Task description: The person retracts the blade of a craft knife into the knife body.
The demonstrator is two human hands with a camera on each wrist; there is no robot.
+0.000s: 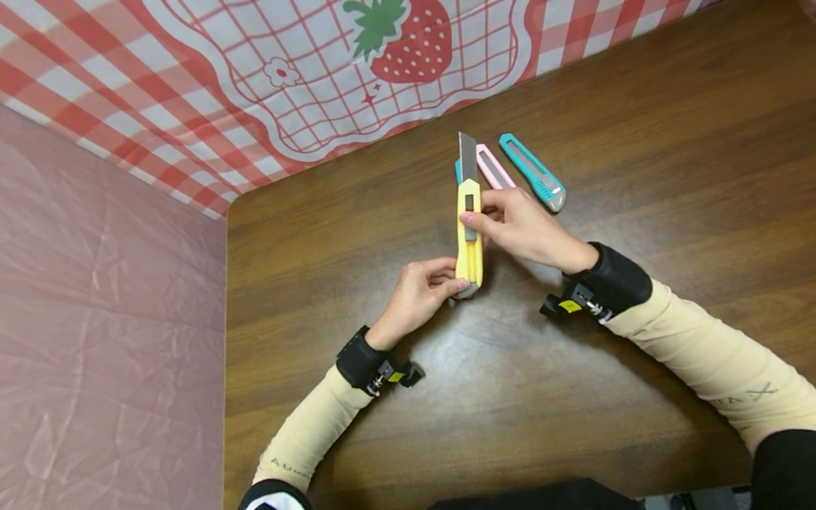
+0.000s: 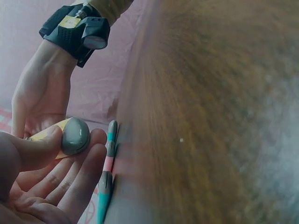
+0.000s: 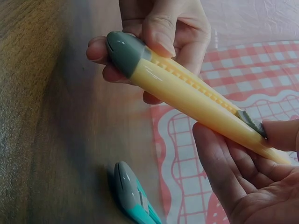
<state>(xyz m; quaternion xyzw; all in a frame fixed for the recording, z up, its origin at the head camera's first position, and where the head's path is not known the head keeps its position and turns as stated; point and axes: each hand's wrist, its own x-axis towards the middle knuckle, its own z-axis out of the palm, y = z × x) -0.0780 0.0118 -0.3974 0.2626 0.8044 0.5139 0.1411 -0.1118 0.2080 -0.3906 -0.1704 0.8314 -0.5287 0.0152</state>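
A yellow utility knife (image 1: 470, 263) is held up over the table, its wide grey blade (image 1: 468, 157) extended and pointing away from me. My left hand (image 1: 417, 294) pinches its grey end cap (image 2: 76, 136) between thumb and fingers. Around the middle of the body, my right hand (image 1: 529, 227) grips the knife, with the thumb on the grey slider (image 3: 252, 125). Behind it on the table lie a pink utility knife (image 1: 495, 167), partly covered by the right hand, and a teal utility knife (image 1: 532, 173). Another teal one (image 1: 457, 172) is mostly hidden behind the yellow knife.
The brown wooden table (image 1: 357, 425) ends on the left beside a pink sheet (image 1: 115, 319). A red and white checked cloth (image 1: 255, 92) with a strawberry print hangs along its far edge. Black camera straps (image 1: 621, 280) circle both wrists.
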